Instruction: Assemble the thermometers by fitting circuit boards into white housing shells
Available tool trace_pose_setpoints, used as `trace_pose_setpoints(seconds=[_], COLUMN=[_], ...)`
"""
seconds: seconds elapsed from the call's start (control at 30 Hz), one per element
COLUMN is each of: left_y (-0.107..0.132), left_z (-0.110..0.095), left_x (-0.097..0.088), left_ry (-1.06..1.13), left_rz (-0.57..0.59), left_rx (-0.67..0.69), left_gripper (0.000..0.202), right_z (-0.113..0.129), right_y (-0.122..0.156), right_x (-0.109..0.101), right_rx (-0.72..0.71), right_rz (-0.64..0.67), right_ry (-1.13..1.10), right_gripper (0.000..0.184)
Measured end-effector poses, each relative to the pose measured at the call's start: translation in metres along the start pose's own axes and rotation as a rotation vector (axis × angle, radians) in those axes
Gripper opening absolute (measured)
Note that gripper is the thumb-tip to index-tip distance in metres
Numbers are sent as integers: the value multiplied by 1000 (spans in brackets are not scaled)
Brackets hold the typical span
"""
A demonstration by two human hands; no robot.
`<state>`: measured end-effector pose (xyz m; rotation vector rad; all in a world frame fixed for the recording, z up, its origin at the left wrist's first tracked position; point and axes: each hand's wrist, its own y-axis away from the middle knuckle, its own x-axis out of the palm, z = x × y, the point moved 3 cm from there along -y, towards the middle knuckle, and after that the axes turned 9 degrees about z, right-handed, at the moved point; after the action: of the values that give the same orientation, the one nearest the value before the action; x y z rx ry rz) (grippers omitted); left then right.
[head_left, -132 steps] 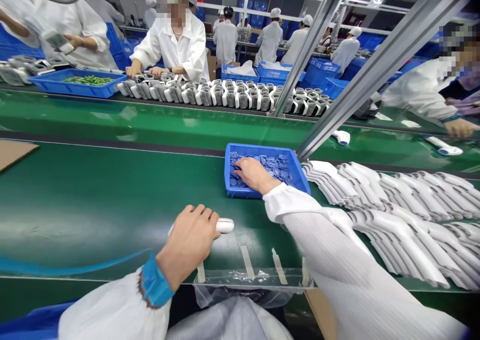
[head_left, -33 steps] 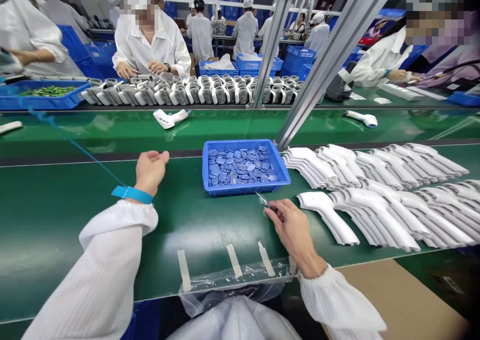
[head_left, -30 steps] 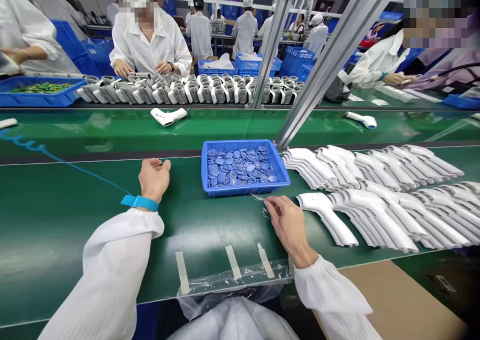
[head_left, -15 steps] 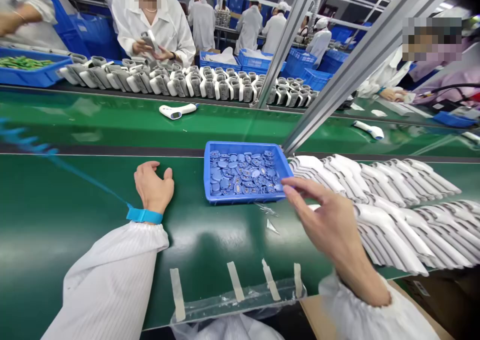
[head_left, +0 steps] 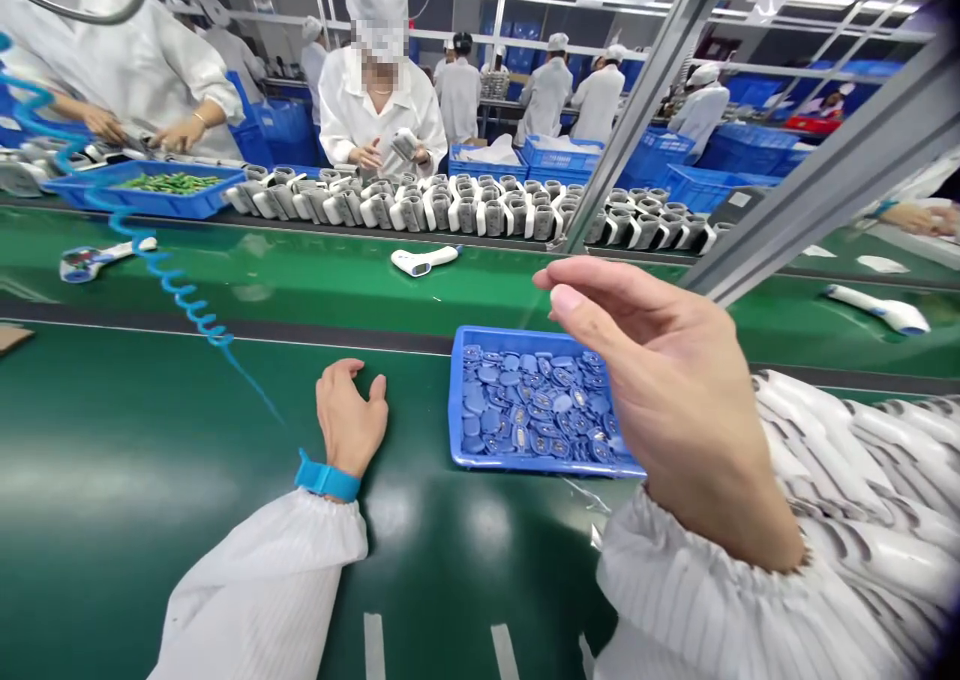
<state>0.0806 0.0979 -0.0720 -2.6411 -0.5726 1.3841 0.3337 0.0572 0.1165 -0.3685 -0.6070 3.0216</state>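
Note:
My left hand (head_left: 351,415) rests on the green worktop (head_left: 247,430), fingers loosely curved and apart, with nothing seen in it. A blue wrist strap (head_left: 328,481) circles that wrist, tied to a coiled blue cord (head_left: 184,295). My right hand (head_left: 667,370) is raised in front of the right end of a blue tray (head_left: 454,420), thumb and fingers apart and nothing between them. Small blue plastic parts (head_left: 525,400) fill the tray. Behind my right wrist lie rows of white thermometer-shaped housings (head_left: 847,450), partly hidden by the hand and sleeve.
A green conveyor (head_left: 315,270) runs beyond the worktop, carrying white handheld thermometers (head_left: 424,259). Grey-and-white devices (head_left: 465,205) line its far side, beside a blue tray of green parts (head_left: 169,185). A slanted metal post (head_left: 645,100) stands ahead. Co-workers in white sit opposite. Tape strips (head_left: 373,650) mark the near edge.
My right hand has risen from the tray's right edge and come nearer the camera. My left hand stays on the worktop. The view has shifted up and left.

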Motion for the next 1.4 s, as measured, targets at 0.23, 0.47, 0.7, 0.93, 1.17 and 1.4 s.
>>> trace_pose_setpoints(seconds=[0.23,0.47,0.7,0.93,1.17,1.4], left_y=[4,5,5,4,5,4], left_z=[-11,-9,-8,-7,-7,-6], left_x=[-7,-2,-1,-1,-1,0], left_ry=[-37,-82,-75,-55,-64,-60], left_rz=[8,35,37,47,40,34], left_rx=[32,-28,-41,-47,-40,-34], left_gripper=[46,57,53,50,50,50], right_z=[-10,-11,-15,-11,-7,-11], right_y=[-3,-7,-4,-2,-1,0], right_x=[-24,-36,-43,-45,-47,-56], right_rx=[140,283,335,360,332,226], right_rz=[-197,-201,-244,-329,-299,-155], right_ry=[-305,-473,-641,-684,-672,-537], right_gripper=[19,23,49,54,50,38])
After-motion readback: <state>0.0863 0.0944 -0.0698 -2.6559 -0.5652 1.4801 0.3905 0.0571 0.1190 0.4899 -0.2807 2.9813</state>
